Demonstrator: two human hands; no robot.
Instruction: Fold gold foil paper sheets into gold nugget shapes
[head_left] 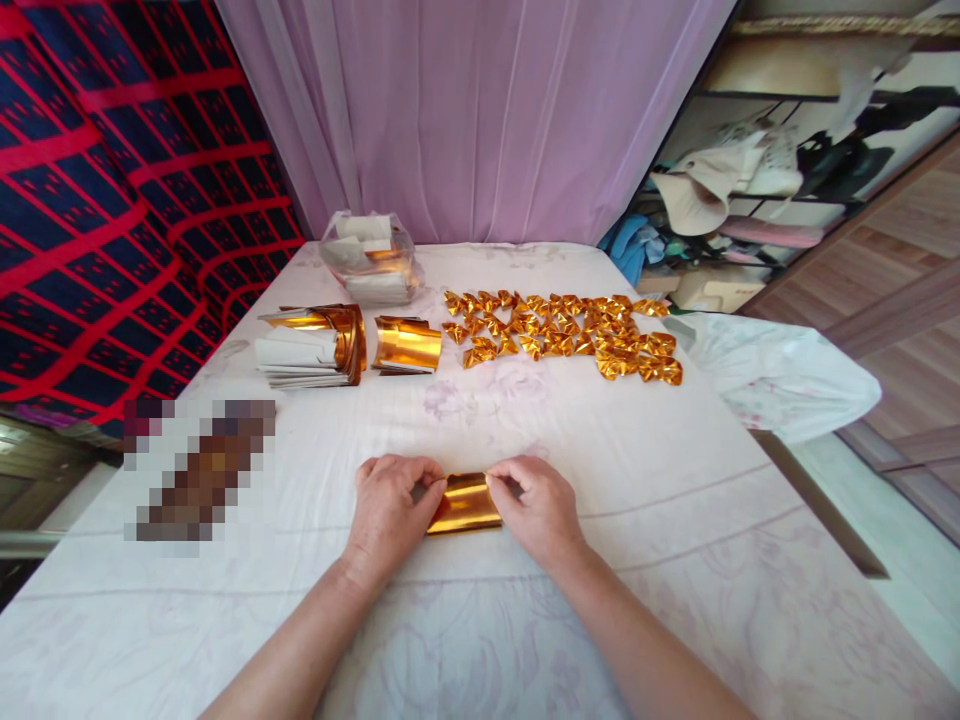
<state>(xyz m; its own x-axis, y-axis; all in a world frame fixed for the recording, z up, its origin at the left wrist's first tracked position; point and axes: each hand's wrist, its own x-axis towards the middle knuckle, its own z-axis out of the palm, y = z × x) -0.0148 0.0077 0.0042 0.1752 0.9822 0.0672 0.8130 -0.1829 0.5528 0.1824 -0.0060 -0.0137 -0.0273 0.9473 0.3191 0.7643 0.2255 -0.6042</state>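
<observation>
A sheet of gold foil paper [466, 505] lies at the near middle of the table, its far edge pinched from both sides. My left hand [394, 505] is closed on the far left corner, thumb against fingertips. On the far right corner my right hand [540, 505] grips in the same way. Beyond them rests a small stack of gold foil sheets [409, 347], curved upward. Left of it stands a thicker pile of foil paper [311, 350] with pale undersides. Several folded gold foil pieces [559, 325] sit in rows at the back right.
A clear plastic bag [367, 255] with more paper stands at the back left of the cloth-covered table [637, 480]. A blurred object [206, 470] lies on the left. Past the right edge are a white plastic bag [787, 375] and a crowded shelf [750, 200]; a purple curtain [480, 120] hangs behind.
</observation>
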